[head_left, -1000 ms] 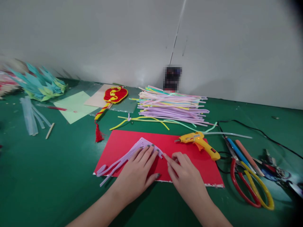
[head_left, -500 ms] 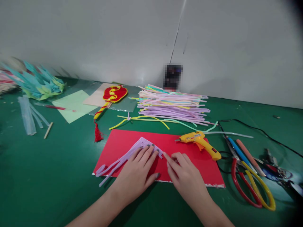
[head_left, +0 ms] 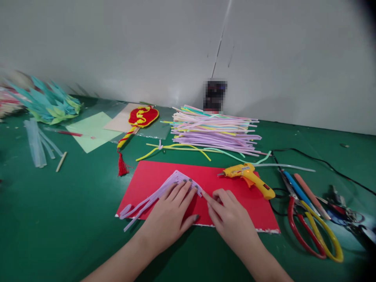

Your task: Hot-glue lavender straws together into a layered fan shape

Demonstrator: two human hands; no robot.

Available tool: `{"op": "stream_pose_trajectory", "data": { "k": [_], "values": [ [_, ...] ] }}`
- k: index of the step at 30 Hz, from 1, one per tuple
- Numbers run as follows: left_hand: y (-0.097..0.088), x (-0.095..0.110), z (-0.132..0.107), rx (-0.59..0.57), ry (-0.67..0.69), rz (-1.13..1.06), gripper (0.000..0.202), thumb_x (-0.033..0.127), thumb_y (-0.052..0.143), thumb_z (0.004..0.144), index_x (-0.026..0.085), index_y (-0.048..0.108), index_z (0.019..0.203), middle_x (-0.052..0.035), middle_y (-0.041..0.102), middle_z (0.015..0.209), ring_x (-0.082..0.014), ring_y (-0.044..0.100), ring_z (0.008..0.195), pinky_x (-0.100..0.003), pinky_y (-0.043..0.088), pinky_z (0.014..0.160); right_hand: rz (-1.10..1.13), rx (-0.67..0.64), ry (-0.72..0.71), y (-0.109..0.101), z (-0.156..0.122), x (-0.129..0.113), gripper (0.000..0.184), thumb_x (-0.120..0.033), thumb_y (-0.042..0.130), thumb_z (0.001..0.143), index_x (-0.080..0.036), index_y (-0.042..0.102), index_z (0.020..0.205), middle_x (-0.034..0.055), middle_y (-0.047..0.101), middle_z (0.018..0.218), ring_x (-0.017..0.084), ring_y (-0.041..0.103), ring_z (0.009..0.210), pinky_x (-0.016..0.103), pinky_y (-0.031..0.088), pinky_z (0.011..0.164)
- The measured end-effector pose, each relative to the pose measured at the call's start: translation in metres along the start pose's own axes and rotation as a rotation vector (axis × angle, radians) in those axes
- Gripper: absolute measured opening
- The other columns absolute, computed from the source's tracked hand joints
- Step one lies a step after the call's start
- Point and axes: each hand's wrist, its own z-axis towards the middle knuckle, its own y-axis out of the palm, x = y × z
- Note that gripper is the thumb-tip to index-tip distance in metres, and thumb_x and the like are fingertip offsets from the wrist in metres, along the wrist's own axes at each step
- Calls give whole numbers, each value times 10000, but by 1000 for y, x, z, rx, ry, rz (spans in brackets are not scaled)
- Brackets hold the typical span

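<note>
My left hand [head_left: 172, 213] lies flat, fingers stretched out, pressing on a fan of bent lilac pipe cleaners [head_left: 152, 196] that rests on a red sheet [head_left: 235, 196]. My right hand [head_left: 230, 219] lies beside it on the sheet, fingers together, with the index fingertip touching the right end of the lilac shape. Neither hand grips anything that I can see. A yellow glue gun [head_left: 249, 178] lies on the sheet's far right corner, just beyond my right hand.
A stack of pastel pipe cleaners [head_left: 214, 129] lies behind the sheet. Red and yellow scissors [head_left: 311, 231] and pens [head_left: 305, 190] sit at the right. A red ornament with tassel [head_left: 138, 121], paper sheets [head_left: 91, 131], glue sticks [head_left: 37, 143] and teal paper shapes [head_left: 49, 103] are at the left.
</note>
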Motion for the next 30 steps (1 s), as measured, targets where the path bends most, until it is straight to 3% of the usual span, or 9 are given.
{"op": "stream_pose_trajectory", "data": {
  "k": [30],
  "values": [
    [-1,1,8,31,-9,56,462,402,412,919,171,465,1316,-87,525,1333,-267,459,1222,-414,358,1017,-26,28,13,-1,2,-3,327,-170,427,903,-179,621,1166,85,554,839,177,512,758,298,476,666]
  ]
}}
